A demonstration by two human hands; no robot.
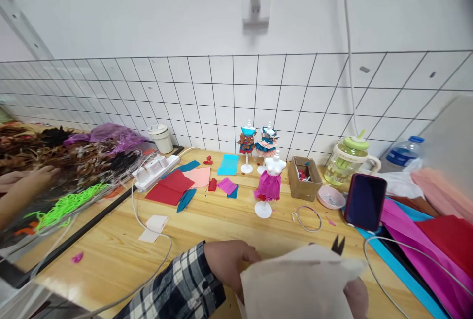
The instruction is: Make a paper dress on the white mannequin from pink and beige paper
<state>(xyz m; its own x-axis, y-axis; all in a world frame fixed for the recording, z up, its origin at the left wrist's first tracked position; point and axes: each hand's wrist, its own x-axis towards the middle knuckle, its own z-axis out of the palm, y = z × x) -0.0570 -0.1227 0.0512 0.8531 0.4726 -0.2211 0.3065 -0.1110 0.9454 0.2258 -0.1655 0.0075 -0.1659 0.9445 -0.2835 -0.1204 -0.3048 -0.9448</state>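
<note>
Head view: pale sheet point(295, 287) partly hides both hands point(229, 262).

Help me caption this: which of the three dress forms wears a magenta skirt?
The front dress form, white chest bare; the two forms behind it, nearer the wall, wear outfits with blue.

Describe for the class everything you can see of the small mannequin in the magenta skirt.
The small mannequin is a white, headless, armless torso, apparently plastic, with a knobbed neck. Its chest is bare; a gathered magenta skirt, seemingly thin cloth, hangs below it, red showing at the hem. It stands upright on a round white base on the wooden table, left of the cardboard box. No hand touches it.
</note>
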